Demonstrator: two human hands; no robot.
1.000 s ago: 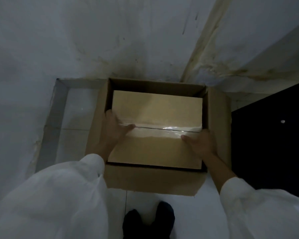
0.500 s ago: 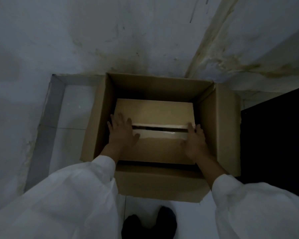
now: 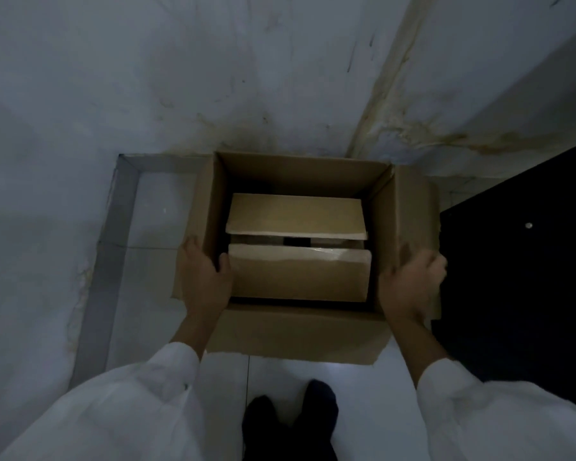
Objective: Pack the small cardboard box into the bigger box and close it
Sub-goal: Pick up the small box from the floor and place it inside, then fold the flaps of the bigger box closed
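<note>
The small cardboard box (image 3: 298,276) lies deep inside the bigger box (image 3: 300,331), which stands on the floor against the wall. The small box's two top flaps sit slightly apart, with a dark gap between them. All flaps of the bigger box are folded outward. My left hand (image 3: 205,281) grips the bigger box's left flap, thumb inside the wall and fingers outside. My right hand (image 3: 409,282) is curled over the right flap (image 3: 413,207) near its front end and is blurred.
A stained white wall rises right behind the box, with a corner to the right. A grey skirting strip (image 3: 113,261) borders the tiled floor at left. A dark surface (image 3: 519,277) lies to the right. My dark shoes (image 3: 290,414) stand just in front of the box.
Both hands have left the top of the small box, which now rests lower inside the bigger box. They have moved outward onto the bigger box's left and right flaps.
</note>
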